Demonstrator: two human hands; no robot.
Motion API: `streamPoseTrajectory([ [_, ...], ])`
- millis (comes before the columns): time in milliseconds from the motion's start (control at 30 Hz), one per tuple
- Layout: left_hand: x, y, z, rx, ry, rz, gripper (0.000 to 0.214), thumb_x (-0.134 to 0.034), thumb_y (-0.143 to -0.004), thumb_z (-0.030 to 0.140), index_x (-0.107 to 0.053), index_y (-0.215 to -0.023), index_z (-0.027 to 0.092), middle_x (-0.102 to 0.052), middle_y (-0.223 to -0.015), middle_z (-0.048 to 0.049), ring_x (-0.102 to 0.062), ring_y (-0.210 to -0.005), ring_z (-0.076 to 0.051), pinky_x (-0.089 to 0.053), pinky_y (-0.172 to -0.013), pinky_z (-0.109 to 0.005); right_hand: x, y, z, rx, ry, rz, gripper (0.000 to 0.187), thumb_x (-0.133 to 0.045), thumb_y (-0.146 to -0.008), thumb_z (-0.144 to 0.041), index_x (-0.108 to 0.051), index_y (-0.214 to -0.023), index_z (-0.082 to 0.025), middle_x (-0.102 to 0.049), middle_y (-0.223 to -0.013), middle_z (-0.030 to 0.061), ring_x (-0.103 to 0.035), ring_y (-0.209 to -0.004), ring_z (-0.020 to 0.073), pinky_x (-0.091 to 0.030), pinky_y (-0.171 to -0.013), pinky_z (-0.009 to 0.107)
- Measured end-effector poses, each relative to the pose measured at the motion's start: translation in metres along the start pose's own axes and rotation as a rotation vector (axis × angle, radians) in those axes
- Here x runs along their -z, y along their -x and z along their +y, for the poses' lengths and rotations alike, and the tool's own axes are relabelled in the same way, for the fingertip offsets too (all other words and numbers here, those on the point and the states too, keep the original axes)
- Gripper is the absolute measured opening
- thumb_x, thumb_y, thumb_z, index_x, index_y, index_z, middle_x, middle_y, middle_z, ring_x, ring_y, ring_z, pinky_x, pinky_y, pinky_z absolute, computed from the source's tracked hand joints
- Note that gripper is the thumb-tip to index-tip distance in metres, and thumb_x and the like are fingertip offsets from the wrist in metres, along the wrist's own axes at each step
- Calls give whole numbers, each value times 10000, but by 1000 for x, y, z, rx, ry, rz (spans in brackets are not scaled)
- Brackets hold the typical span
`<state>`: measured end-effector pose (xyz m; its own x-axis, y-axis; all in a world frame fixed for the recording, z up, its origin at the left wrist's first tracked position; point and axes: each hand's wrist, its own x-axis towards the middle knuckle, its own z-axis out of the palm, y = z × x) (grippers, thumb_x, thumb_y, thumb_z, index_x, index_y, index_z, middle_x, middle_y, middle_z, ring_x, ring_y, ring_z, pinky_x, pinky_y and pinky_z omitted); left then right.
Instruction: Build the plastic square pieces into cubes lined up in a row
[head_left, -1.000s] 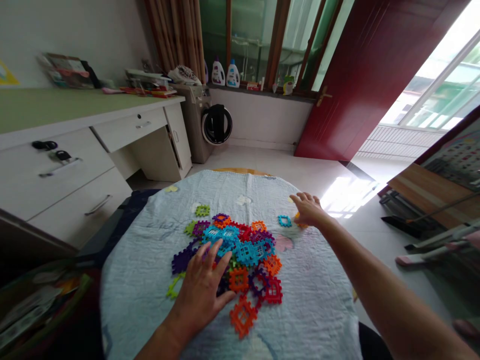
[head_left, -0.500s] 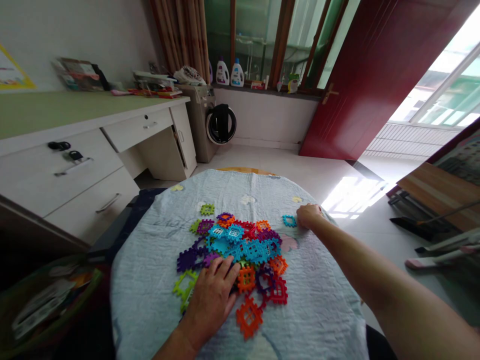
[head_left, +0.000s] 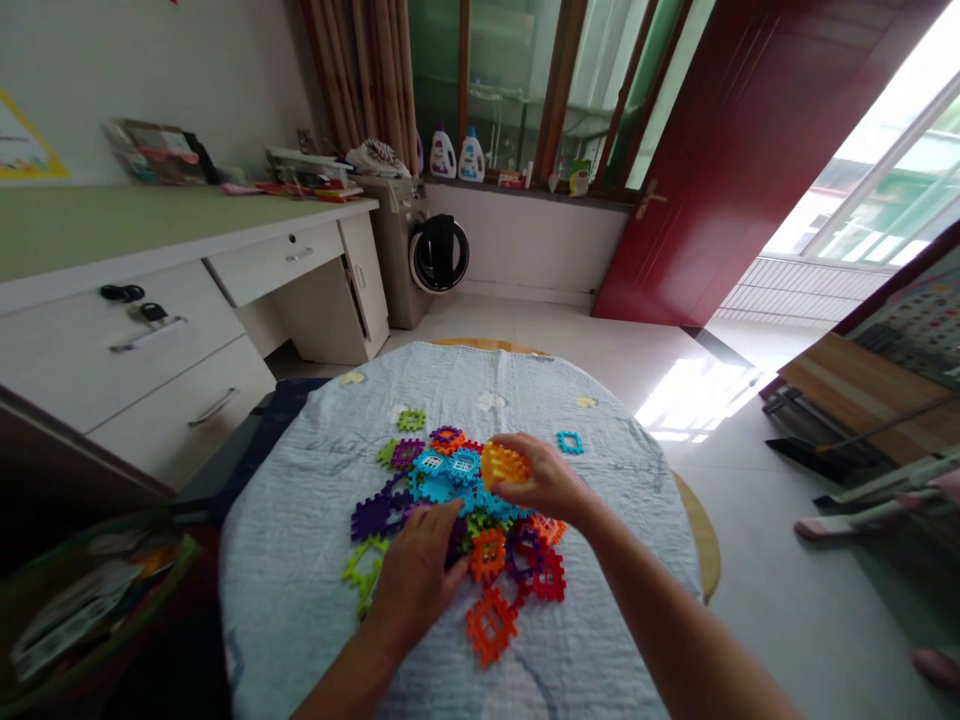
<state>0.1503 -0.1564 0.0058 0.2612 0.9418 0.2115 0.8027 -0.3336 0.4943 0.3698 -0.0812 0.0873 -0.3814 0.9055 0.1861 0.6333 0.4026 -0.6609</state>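
A heap of interlocking plastic square pieces (head_left: 480,505) in blue, purple, orange, red and green lies on a round table covered with a pale blue cloth (head_left: 300,560). My right hand (head_left: 544,480) is above the heap, fingers closed on a yellow-orange piece (head_left: 502,464). My left hand (head_left: 416,575) rests palm down on the near left part of the heap, fingers spread over the pieces. A lone blue piece (head_left: 570,441) lies to the right of the heap, and a green one (head_left: 411,419) lies at the far left.
A white desk with drawers (head_left: 150,320) stands to the left. A washing machine (head_left: 420,250) is at the back under a window sill with detergent bottles (head_left: 457,155). A dark red door (head_left: 720,150) stands open on the right.
My right hand came back from the table's right edge to above the heap, now gripping a yellow-orange piece. My left hand stayed on the heap's near side.
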Motion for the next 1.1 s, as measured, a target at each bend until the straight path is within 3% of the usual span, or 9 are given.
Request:
streamPoseTrajectory([
  [100,2,2,-13,60,115,188,871,-730,-729,374,-272,-1454,219,-452,-1394,-139,-444,-1288,-311,-410,-1055,-509,-42,8,-19,36,-173,51,542,-634,-752,-220,-570,-1290,-233,-658,-1196,59,-624,-1052,196,-477,-947,344],
  [167,7,3,-18,50,134,197,1007,-755,-693,459,-187,-1489,217,-364,-1467,-154,-377,-1347,-330,-386,-1075,-522,-59,14,-21,26,-221,113,497,-549,-796,-172,-563,-1289,-231,-659,-1199,58,-619,-1070,189,-475,-958,347],
  [300,15,-1,-17,7,26,44,575,-648,-809,388,-477,-1336,234,-523,-1351,-103,-448,-1267,-300,-401,-1049,-489,-64,26,-4,17,-162,230,513,-418,-768,-51,-604,-1211,-230,-667,-1093,51,-615,-1031,175,-480,-938,332],
  [400,18,-5,-13,97,-143,44,263,-555,-857,275,-633,-1105,238,-629,-1201,-81,-498,-1184,-311,-369,-1024,-548,-54,35,18,-32,12,322,515,-408,-726,-35,-644,-1143,-221,-642,-1124,72,-570,-1096,206,-446,-991,371],
  [500,19,-1,-15,153,-255,111,196,-571,-826,265,-657,-998,228,-651,-1153,-90,-487,-1206,-341,-225,-1072,-648,-47,42,41,-193,175,418,441,-472,-773,-137,-626,-1181,-200,-598,-1209,107,-529,-1151,256,-403,-1041,445],
  [567,19,6,-18,135,-257,134,328,-604,-798,301,-630,-1115,218,-626,-1221,-113,-472,-1240,-342,-212,-1093,-631,-47,47,54,-341,209,463,452,-538,-803,-279,-584,-1239,-169,-578,-1240,146,-518,-1176,298,-391,-1047,490],
  [667,14,16,-15,46,-183,68,669,-666,-753,392,-472,-1371,225,-542,-1367,-128,-468,-1276,-316,-305,-1095,-534,-54,51,63,-494,144,437,566,-565,-812,-444,-539,-1285,-135,-593,-1222,188,-522,-1198,335,-400,-1036,505],
  [800,4,14,1,-12,-178,-72,881,-785,-622,402,-434,-1423,290,-396,-1503,-121,-390,-1357,-354,-333,-1104,-510,-65,52,52,-437,-17,374,593,-577,-807,-480,-518,-1313,-178,-581,-1295,158,-516,-1243,312,-396,-1058,469],
  [1100,-4,-24,5,-117,-171,18,696,-692,-721,293,-487,-1381,211,-460,-1444,-141,-466,-1289,-337,-392,-1086,-499,-84,36,30,-273,-503,163,841,-663,-701,-224,-316,-1467,-257,-634,-1158,50,-619,-942,176,-510,-893,370],
])
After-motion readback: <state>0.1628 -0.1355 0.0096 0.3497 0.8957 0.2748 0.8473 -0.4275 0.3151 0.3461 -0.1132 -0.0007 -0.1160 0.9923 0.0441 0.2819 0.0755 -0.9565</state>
